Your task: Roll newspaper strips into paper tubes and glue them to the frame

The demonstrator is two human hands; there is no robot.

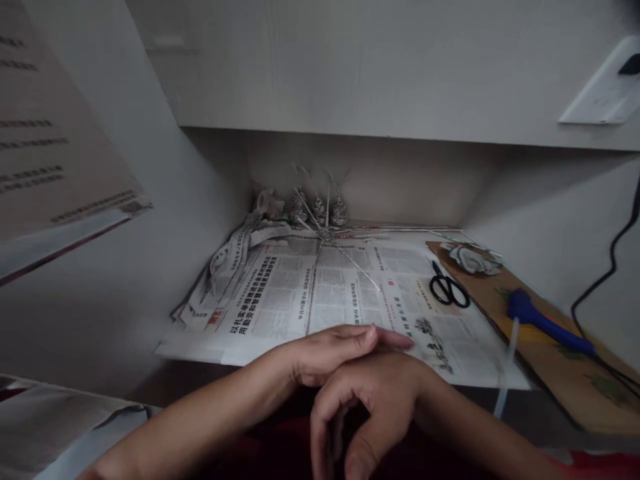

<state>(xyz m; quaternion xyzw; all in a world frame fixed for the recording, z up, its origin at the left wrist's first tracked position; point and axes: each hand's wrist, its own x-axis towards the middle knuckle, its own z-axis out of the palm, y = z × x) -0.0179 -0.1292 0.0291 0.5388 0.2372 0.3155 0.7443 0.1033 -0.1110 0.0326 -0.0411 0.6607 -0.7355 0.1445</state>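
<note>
Our left hand (333,353) lies slack and empty on our right hand (383,387), fingers (321,420) half-curled, nothing visible inside, over newspaper (340,300) front edge; open room back to crossed paper sticks (326,235), far tips blurred.

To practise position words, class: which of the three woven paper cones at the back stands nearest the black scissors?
The rightmost cone: the middle cone and leftmost cone both stand farther from the black scissors.

The left hand (333,352) lies over the right hand (383,390) by the near edge of the newspaper (285,300). Crossed paper strips (326,235) sit beyond; black scissors (449,292) lie rightward.
</note>
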